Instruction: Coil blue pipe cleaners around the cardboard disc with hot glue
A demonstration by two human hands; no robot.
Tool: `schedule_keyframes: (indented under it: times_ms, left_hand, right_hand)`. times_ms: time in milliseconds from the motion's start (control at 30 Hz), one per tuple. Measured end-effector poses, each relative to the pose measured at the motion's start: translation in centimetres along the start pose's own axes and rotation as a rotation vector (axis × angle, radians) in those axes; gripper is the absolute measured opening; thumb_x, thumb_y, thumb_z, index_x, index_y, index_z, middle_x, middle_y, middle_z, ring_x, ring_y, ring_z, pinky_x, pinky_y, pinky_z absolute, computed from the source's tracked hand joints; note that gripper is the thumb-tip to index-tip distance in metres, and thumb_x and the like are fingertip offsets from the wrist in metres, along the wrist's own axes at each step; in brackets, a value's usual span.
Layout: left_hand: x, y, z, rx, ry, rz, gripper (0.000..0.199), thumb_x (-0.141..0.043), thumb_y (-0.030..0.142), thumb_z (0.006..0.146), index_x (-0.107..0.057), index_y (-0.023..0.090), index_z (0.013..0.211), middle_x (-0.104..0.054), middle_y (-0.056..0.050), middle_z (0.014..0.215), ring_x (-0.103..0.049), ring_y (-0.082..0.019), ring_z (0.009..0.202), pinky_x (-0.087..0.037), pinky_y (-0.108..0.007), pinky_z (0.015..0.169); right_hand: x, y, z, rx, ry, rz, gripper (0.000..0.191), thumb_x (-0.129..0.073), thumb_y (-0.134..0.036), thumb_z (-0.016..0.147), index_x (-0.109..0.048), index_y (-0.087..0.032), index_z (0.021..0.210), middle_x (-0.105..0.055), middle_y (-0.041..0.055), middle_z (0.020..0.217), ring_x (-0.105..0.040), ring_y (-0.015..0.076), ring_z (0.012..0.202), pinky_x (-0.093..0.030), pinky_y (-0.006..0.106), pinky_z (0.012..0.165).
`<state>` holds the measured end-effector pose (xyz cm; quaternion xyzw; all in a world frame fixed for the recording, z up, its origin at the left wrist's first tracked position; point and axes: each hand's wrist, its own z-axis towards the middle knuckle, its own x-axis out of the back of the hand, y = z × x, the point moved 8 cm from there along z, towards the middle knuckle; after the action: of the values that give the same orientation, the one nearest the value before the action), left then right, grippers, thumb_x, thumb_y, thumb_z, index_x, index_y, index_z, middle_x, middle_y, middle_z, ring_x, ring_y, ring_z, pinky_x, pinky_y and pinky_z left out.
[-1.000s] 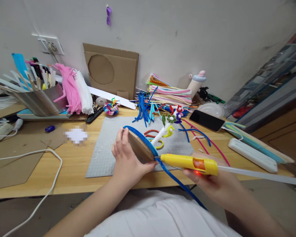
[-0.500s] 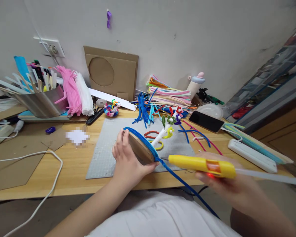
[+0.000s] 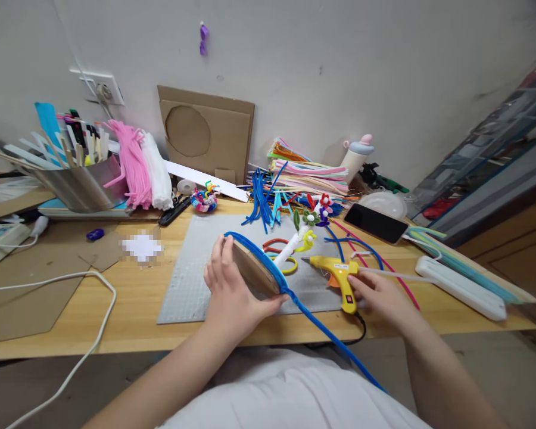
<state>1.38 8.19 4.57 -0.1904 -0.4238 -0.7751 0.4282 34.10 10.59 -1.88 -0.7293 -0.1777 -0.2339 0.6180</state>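
My left hand [image 3: 232, 292] grips a round cardboard disc [image 3: 254, 268], tilted on edge above the grey cutting mat [image 3: 183, 298]. Blue pipe cleaner [image 3: 261, 256] runs along the disc's rim, and its loose tail [image 3: 335, 339] hangs down to the right past the table edge. Beyond the disc, a white wrapped stem [image 3: 288, 247] carries small pipe-cleaner flowers [image 3: 310, 238]. My right hand [image 3: 379, 295] has its fingertips closed at the back of a yellow glue gun [image 3: 339, 274], which is upright at the mat's right edge, nozzle pointing left. A glue stick [image 3: 393, 274] sticks out behind it.
A metal holder [image 3: 87, 187] of sticks and pens stands at left, beside pink pipe cleaners [image 3: 131, 167]. Cardboard [image 3: 232, 131] leans on the wall. A phone [image 3: 375, 223] and a white power strip [image 3: 460, 289] lie at right. A white cable [image 3: 107, 310] crosses the left side.
My right hand has brought the glue gun away from the disc's edge and down to the mat's right edge, turning it upright. My left hand keeps the disc in nearly the same place.
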Motion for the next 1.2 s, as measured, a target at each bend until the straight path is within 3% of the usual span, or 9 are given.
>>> schedule_keyframes:
  times_ms: [100,167,267,333,400,600,733,933,1200]
  left_hand:
    - [0.0,0.0,0.0,0.006,-0.005,-0.011,0.136,-0.085,0.055,0.051,-0.003,0.018,0.152,-0.025,-0.027,0.155,-0.028,-0.045,0.144,-0.027,-0.064,0.110]
    - [-0.1,0.0,0.0,0.007,-0.007,-0.015,0.135,-0.085,0.055,0.051,-0.003,0.018,0.152,-0.024,-0.027,0.155,-0.027,-0.045,0.144,-0.027,-0.064,0.110]
    - [-0.1,0.0,0.2,0.008,-0.005,-0.005,0.134,-0.084,0.056,0.052,-0.004,0.017,0.152,-0.025,-0.027,0.155,-0.027,-0.044,0.144,-0.028,-0.064,0.110]
    - [-0.1,0.1,0.3,0.003,-0.005,0.004,0.134,-0.084,0.056,0.052,-0.004,0.016,0.152,-0.025,-0.028,0.155,-0.027,-0.044,0.145,-0.028,-0.064,0.110]
    - [-0.1,0.1,0.3,-0.002,-0.008,0.005,0.133,-0.084,0.056,0.052,-0.005,0.015,0.152,-0.025,-0.028,0.155,-0.026,-0.045,0.145,-0.027,-0.064,0.110]
    - [-0.2,0.3,0.4,0.006,-0.006,-0.009,0.133,-0.085,0.052,0.052,-0.005,0.018,0.152,-0.025,-0.026,0.155,-0.027,-0.045,0.144,-0.027,-0.063,0.110]
    - [-0.1,0.8,0.3,-0.018,0.017,-0.002,0.136,-0.086,0.054,0.049,-0.005,0.018,0.152,-0.026,-0.026,0.155,-0.031,-0.045,0.142,-0.027,-0.062,0.110]
    - [0.0,1.3,0.1,-0.058,0.023,0.039,0.139,-0.086,0.056,0.049,-0.003,0.016,0.152,-0.027,-0.028,0.154,-0.034,-0.045,0.139,-0.030,-0.061,0.108]
    - [-0.1,1.5,-0.1,-0.071,0.027,0.063,0.140,-0.086,0.059,0.048,-0.004,0.015,0.152,-0.027,-0.029,0.154,-0.038,-0.045,0.135,-0.033,-0.061,0.106]
  right_hand:
    - [1.6,-2.4,-1.4,0.140,0.160,-0.494,0.042,-0.059,-0.055,0.086,-0.074,-0.020,0.068,-0.063,0.0027,0.052,-0.059,0.0191,0.047,-0.038,0.024,0.040]
    - [0.6,-5.1,-2.8,0.332,0.132,-0.547,0.036,-0.057,-0.049,0.091,-0.077,-0.021,0.081,-0.070,0.0040,0.063,-0.062,0.0180,0.051,-0.043,0.025,0.044]
    - [-2.5,-10.5,-6.3,0.815,-0.015,-0.454,0.025,-0.059,-0.026,0.093,-0.070,-0.026,0.116,-0.074,0.0083,0.106,-0.070,0.0171,0.083,-0.055,0.027,0.070]
    - [-4.7,-13.2,-8.8,1.077,-0.167,-0.432,0.035,-0.058,-0.014,0.092,-0.066,-0.030,0.121,-0.071,0.0067,0.112,-0.069,0.0138,0.087,-0.053,0.025,0.073]
    - [-5.7,-15.2,-10.4,1.194,-0.319,-0.377,0.036,-0.057,-0.010,0.091,-0.065,-0.029,0.121,-0.071,0.0052,0.106,-0.067,0.0119,0.081,-0.052,0.024,0.071]
    - [-3.1,-19.0,-10.4,1.036,-0.480,0.046,0.019,-0.052,-0.033,0.099,-0.068,-0.025,0.107,-0.073,0.0038,0.087,-0.070,0.0153,0.081,-0.055,0.026,0.076]
    - [-1.9,-20.2,-9.4,0.953,-0.440,0.239,0.025,-0.050,-0.035,0.100,-0.072,-0.024,0.099,-0.072,0.0030,0.076,-0.068,0.0158,0.068,-0.055,0.028,0.066]
    - [-3.4,-21.7,-6.3,0.730,-0.411,0.524,0.021,-0.060,-0.036,0.095,-0.075,-0.020,0.091,-0.073,0.0054,0.070,-0.064,0.0139,0.054,-0.044,0.022,0.042]
    - [-5.8,-24.2,-3.0,0.656,-0.414,0.549,0.017,-0.070,-0.037,0.088,-0.077,-0.021,0.085,-0.074,0.0019,0.068,-0.067,0.0135,0.061,-0.053,0.024,0.059]
